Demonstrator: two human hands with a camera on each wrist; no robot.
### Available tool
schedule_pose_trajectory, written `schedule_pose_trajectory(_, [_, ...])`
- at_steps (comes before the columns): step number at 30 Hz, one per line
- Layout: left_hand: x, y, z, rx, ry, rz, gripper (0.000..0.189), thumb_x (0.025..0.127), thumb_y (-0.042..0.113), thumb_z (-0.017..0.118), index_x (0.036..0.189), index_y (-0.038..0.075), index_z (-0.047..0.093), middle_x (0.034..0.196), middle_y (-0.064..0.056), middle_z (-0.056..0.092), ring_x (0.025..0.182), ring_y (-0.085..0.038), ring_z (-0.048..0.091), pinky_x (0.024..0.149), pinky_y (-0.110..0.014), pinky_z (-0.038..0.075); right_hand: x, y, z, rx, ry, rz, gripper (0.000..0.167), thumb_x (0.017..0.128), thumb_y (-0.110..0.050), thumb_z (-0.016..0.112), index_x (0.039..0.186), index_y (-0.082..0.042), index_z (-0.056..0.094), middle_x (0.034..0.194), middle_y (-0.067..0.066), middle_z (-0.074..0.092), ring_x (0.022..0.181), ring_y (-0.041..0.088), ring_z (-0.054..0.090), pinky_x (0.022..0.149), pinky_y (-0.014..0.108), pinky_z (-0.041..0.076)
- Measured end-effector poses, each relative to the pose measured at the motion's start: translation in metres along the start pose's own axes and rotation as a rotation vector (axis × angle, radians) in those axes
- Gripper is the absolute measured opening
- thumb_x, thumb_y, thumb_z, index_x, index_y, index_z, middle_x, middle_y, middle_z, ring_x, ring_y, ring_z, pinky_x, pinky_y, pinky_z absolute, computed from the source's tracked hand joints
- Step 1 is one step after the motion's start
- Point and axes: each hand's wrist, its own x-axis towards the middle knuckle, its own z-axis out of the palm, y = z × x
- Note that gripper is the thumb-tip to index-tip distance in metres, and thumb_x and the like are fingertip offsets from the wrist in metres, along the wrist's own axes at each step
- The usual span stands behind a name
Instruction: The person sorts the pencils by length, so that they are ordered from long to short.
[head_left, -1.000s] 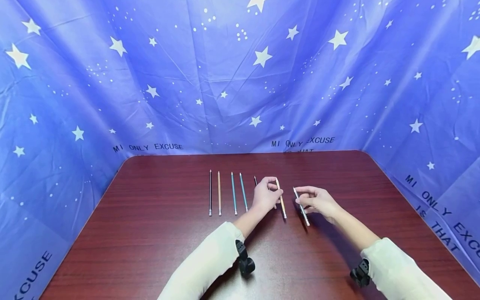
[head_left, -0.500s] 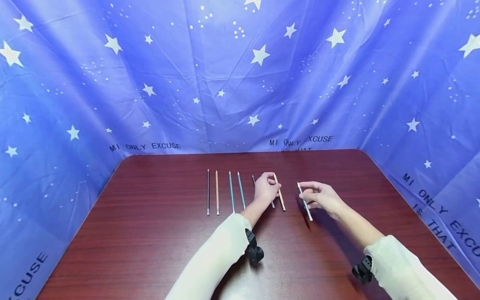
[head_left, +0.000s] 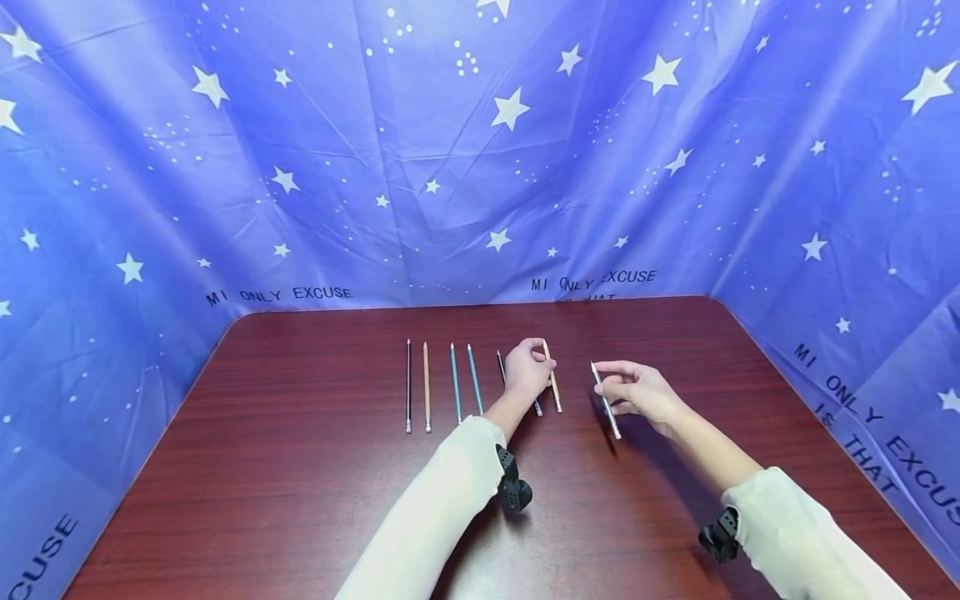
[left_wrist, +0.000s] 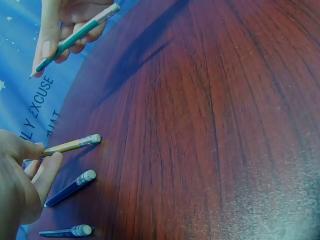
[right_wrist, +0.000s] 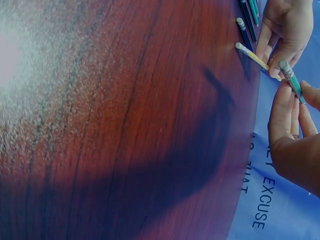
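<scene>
My left hand (head_left: pixel 527 371) pinches a yellow pencil (head_left: pixel 555 390) at the right end of a row of pencils. In the left wrist view its eraser end (left_wrist: pixel 94 139) is at or just above the tabletop; contact is unclear. Farther right, my right hand (head_left: pixel 647 396) holds a green pencil (left_wrist: pixel 75 37) between thumb and fingers, raised over the table with its shadow below. Both held pencils point their tips away from me. Close beside my left hand lies a dark pencil (left_wrist: pixel 70 189), partly hidden by that hand in the head view.
Left of my left hand lie a black pencil (head_left: pixel 408 387), a natural-wood pencil (head_left: pixel 427 387) and two teal pencils (head_left: pixel 454 379), roughly parallel. The dark red wooden table (head_left: pixel 262 483) ends at a blue star-printed curtain (head_left: pixel 337 208) behind and at both sides.
My left hand has moved the yellow pencil away from me and apparently lower, beside the dark pencil. My right hand has shifted slightly right and away with the green pencil. The head view has turned slightly.
</scene>
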Motion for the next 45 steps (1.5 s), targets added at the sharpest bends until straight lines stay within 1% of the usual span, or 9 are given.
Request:
schedule_pose_trajectory(5, [0.003,-0.001,0.002,0.015,-0.002,-0.017,0.042,0.08,-0.001,0.068,0.121,0.003,0.059,0.084,-0.009,0.063,0.059,-0.014,0.063,0.045,-0.019,0.054,0.0,0.0,-0.002,0.007,0.007,0.006,0.06,0.083,-0.005,0.066,0.134,0.009,0.038,0.076,-0.012,0.065,0.071,0.006,0.062,0.061,0.022,0.056])
schedule_pose_trajectory(10, [0.004,-0.002,0.005,-0.014,-0.002,-0.045,0.041,0.079,-0.002,0.068,0.119,0.002,0.059,0.082,-0.009,0.064,0.062,-0.019,0.066,0.045,-0.019,0.054,0.0,0.0,-0.002,0.015,-0.002,0.0,0.059,0.084,-0.004,0.065,0.134,0.01,0.037,0.076,-0.013,0.065,0.07,0.005,0.062,0.061,0.022,0.057])
schedule_pose_trajectory(14, [0.006,-0.004,0.007,-0.03,-0.006,-0.062,0.039,0.079,-0.002,0.068,0.117,0.0,0.058,0.081,-0.009,0.065,0.063,-0.017,0.065,0.046,-0.019,0.054,-0.001,0.002,-0.003,0.021,-0.002,0.005,0.058,0.084,-0.003,0.064,0.134,0.011,0.037,0.076,-0.012,0.065,0.07,0.006,0.062,0.061,0.022,0.057])
schedule_pose_trajectory(18, [0.007,-0.006,0.008,-0.014,-0.016,-0.055,0.038,0.079,-0.001,0.068,0.115,-0.001,0.058,0.083,-0.011,0.066,0.06,-0.012,0.062,0.047,-0.018,0.054,0.0,0.003,-0.002,0.023,-0.004,0.0,0.059,0.084,-0.002,0.064,0.134,0.012,0.036,0.076,-0.013,0.066,0.07,0.006,0.063,0.061,0.022,0.057])
schedule_pose_trajectory(25, [0.007,-0.007,0.009,0.05,-0.024,-0.032,0.036,0.08,0.0,0.068,0.115,-0.003,0.059,0.086,-0.012,0.067,0.057,-0.011,0.061,0.046,-0.017,0.053,0.003,0.004,0.0,0.017,0.0,0.009,0.06,0.084,-0.004,0.065,0.134,0.011,0.037,0.076,-0.013,0.065,0.068,0.006,0.062,0.061,0.022,0.057])
schedule_pose_trajectory(34, [0.005,-0.008,0.011,0.089,-0.025,-0.016,0.03,0.081,0.002,0.067,0.11,-0.003,0.062,0.083,-0.008,0.065,0.055,-0.008,0.058,0.046,-0.016,0.052,0.007,0.009,0.004,0.012,0.004,0.013,0.058,0.083,-0.004,0.064,0.133,0.011,0.038,0.075,-0.013,0.065,0.066,0.005,0.06,0.059,0.022,0.056])
schedule_pose_trajectory(35, [0.005,-0.008,0.011,0.109,-0.024,-0.012,0.029,0.081,0.003,0.068,0.109,-0.002,0.062,0.083,-0.007,0.065,0.056,-0.008,0.058,0.046,-0.016,0.052,0.007,0.009,0.004,0.016,0.007,0.014,0.058,0.082,-0.003,0.064,0.133,0.011,0.038,0.074,-0.013,0.065,0.065,0.005,0.06,0.059,0.022,0.056])
schedule_pose_trajectory(40, [0.004,-0.009,0.011,0.302,0.022,0.053,0.02,0.079,0.009,0.071,0.097,0.004,0.066,0.081,-0.002,0.07,0.068,-0.01,0.062,0.058,-0.016,0.051,0.007,0.009,0.005,0.006,0.006,0.012,0.058,0.083,-0.004,0.064,0.133,0.011,0.039,0.075,-0.012,0.064,0.066,0.006,0.06,0.059,0.022,0.056])
schedule_pose_trajectory(45, [0.001,-0.007,0.011,0.444,0.049,0.11,0.015,0.078,0.012,0.072,0.091,0.005,0.068,0.082,-0.003,0.072,0.079,-0.018,0.067,0.069,-0.024,0.054,0.007,0.009,0.004,-0.019,0.008,0.006,0.058,0.084,-0.007,0.065,0.134,0.01,0.04,0.077,-0.01,0.064,0.068,0.006,0.061,0.06,0.022,0.056])
